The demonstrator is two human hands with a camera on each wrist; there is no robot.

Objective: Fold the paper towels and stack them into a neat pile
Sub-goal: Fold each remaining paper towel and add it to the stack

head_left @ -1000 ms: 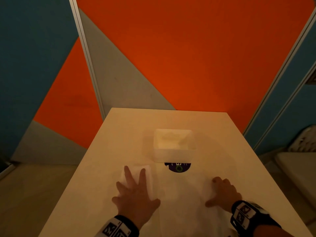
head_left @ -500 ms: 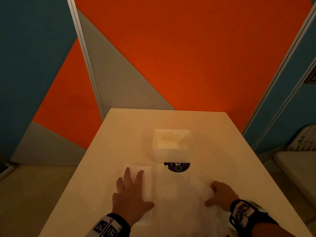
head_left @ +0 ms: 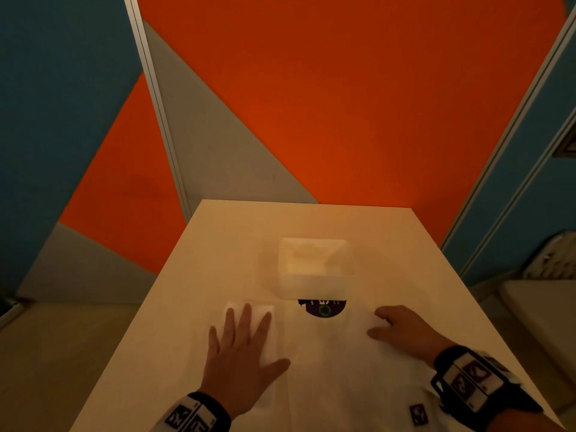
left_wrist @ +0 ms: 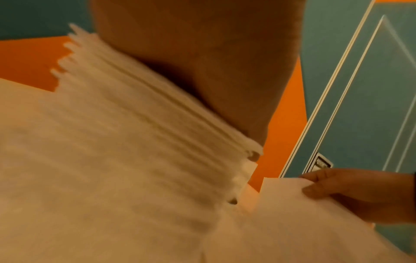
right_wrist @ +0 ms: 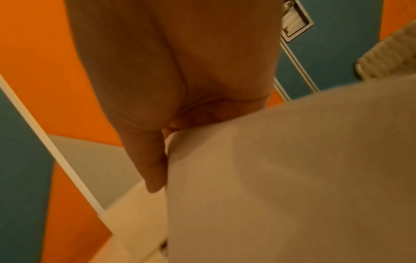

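The pale rectangular counter (head_left: 218, 244) carries everything; a wide unfolded white paper towel (head_left: 343, 369) lies near its front edge; the right hand (head_left: 405, 332) pinches its far corner; left of it, the flat, spread left hand (head_left: 243, 353) presses the stack of folded white paper towels (head_left: 268, 310); a white plastic box (head_left: 314, 269) stands behind.

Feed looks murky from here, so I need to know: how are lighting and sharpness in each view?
Head view: dim, orange-tinted; the flat paper towel nearly blends into the table. Left wrist view: motion-blurred on the stack of folded towels. Right wrist view: soft, right hand shadowed.
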